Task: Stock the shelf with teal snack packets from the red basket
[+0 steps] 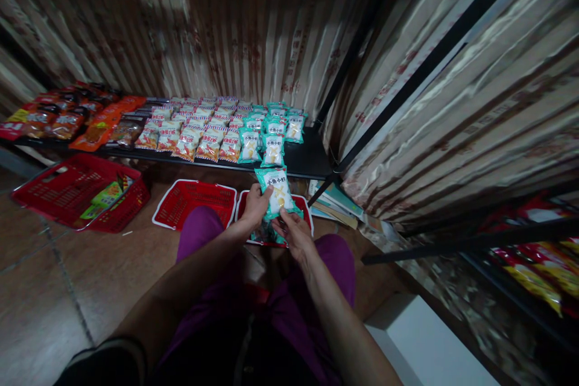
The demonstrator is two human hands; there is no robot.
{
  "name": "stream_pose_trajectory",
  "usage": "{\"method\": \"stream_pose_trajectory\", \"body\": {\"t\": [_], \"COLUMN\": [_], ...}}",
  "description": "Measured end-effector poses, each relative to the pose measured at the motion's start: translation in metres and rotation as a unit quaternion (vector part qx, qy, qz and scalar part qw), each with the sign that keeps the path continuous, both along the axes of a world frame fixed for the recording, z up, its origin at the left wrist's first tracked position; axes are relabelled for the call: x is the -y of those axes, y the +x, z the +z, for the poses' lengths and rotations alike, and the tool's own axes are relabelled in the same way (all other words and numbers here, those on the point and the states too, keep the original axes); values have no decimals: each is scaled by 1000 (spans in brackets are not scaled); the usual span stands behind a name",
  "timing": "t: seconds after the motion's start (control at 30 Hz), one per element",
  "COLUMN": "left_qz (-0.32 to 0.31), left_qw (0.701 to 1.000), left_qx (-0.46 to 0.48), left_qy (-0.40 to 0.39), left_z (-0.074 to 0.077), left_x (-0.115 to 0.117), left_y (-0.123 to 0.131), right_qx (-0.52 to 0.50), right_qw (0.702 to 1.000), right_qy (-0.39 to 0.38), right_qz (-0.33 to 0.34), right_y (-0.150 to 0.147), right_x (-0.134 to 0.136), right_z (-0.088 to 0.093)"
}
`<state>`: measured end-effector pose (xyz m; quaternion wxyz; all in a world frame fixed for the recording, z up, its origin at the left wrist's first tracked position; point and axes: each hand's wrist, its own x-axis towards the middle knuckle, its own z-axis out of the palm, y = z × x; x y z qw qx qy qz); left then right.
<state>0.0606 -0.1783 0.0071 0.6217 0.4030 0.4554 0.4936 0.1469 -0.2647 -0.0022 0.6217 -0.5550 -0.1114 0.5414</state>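
Observation:
Between my two hands is a teal-and-white snack bag (277, 188), held face up above a red basket (308, 217) with a white rim. My left hand (257, 204) grips the bag's left side, thumb on its front. At the lower edge, my right hand (293, 230) pinches the bag with fingers curled beneath. More teal packs show in the basket under my hands, partly hidden. Just beyond, matching teal snack bags (273, 149) lie in rows on the black shelf (307, 160), beside rows of white-and-red snack bags (187, 142).
Left along the shelf lie orange packages (106, 123) and dark-red bags (67, 120). A red basket (194, 199) sits by my left knee; a larger red basket (81, 187) holds a green package. Books (335, 202), black posts, a white box (429, 344) and another shelf are at right.

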Motion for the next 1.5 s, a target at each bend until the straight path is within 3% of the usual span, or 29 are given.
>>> {"method": "stream_pose_trajectory", "body": {"t": [0.23, 0.53, 0.67, 0.73, 0.87, 1.07, 1.33, 1.4, 1.43, 1.5], "left_qz": [21, -85, -178, -192, -138, -98, -152, -107, -54, 24], "left_qw": [996, 978, 972, 971, 984, 991, 985, 990, 987, 960], "left_qx": [17, 112, 49, 42, 50, 30, -14, -95, -145, -226], "left_qy": [-88, -155, -142, -137, -104, -84, -84, -20, 34, 165], "left_z": [0, 21, 16, 10, -1, -5, -10, -5, 0, 17], "left_x": [-1, -11, 6, 18, 32, 30, 24, 14, 8, -7], "left_y": [-1, -20, -20, -16, -9, -6, -17, -20, -22, -22], "right_qx": [27, 24, 20, 17, 16, 79, 91, 106, 116, 139], "right_qw": [996, 989, 985, 983, 984, 979, 970, 969, 969, 970], "right_qy": [68, 103, 125, 128, 114, 98, 102, 101, 98, 89], "right_qz": [-47, -100, -117, -129, -135, -158, -202, -198, -193, -181], "right_y": [-4, -6, -7, -8, -11, -3, 7, 8, 8, 10], "right_x": [-1, 4, -2, -5, -8, -4, 1, 2, 3, 4], "right_z": [-7, -7, -2, -1, 0, -1, -1, -1, -1, -3]}}
